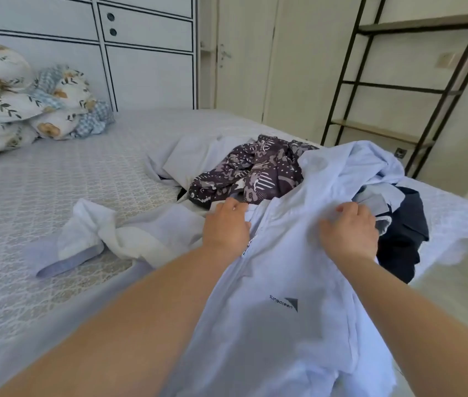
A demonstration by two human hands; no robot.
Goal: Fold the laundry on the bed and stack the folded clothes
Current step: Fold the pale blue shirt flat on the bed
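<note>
On the bed [55, 179], seen from the head camera, a pale blue jacket [290, 325] is held up over the near edge; its lower part runs out of frame at the bottom. Left hand [225, 227] grips the jacket beside the zip, fingers curled into the cloth, tips hidden. Right hand [349, 234] grips the other front panel, fingers [344, 209] bent over a fold. Small dark print on the chest is hard to read. Behind the jacket lie a patterned garment [244, 173] and a dark garment [405, 236], both partly covered. White cloth [92, 233] lies crumpled to the left. Bedding [26, 96] is cut off at the left edge.
</note>
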